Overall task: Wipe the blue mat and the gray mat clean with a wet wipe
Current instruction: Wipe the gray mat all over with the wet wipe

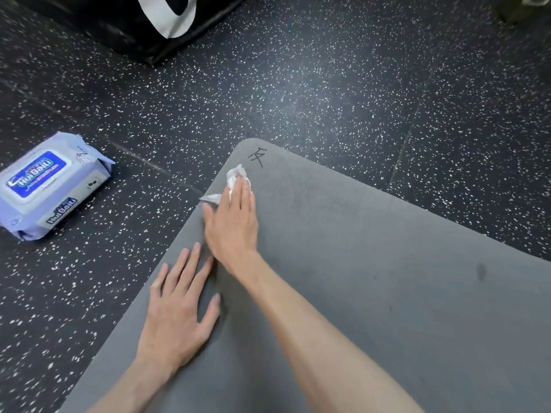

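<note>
Pressing the wipe flat under your right hand, you work the far corner of the gray mat, close to its left edge and just beside the black mark drawn there. The fingers lie straight and close together on top of the wipe, not pinching it, so the palm's weight probably does the scrubbing; crumpled ends stick out past the fingertips and by the thumb. Your left hand lies spread and flat on the mat nearer you, holding nothing, likely bracing the mat against sliding on the speckled floor. Both forearms reach forward, the right stretched farther. The pack sits on the floor to the left, lid closed, within reach. No blue mat shows.
</note>
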